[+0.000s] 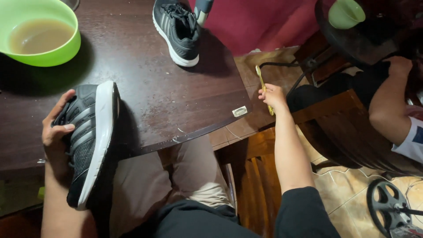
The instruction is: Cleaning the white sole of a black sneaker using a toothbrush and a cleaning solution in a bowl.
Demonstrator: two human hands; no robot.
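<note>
Dark wooden table, scuffed and speckled with pale crumbs, tiled floor to the right. Left hand grips a black sneaker with white sole, fingers curled tight around the upper, thumb on the striped side; the shoe is tipped on edge at the near table edge, sole facing right. Right hand is off the table to the right, over the floor, fingers closed on a yellow toothbrush, head pointing up and away. Second sneaker rests flat on its sole at the far side of the table, well apart. Green bowl of murky liquid at far left corner. Another person's arm at right, by a round dark table with a small green cup.

Judgement: brush is likely for scrubbing the held shoe. To do it well, keep the left grip firm so the shoe stays on edge, bring bristles square onto the sole rim, short strokes, and wet the brush in the bowl without knocking it.
</note>
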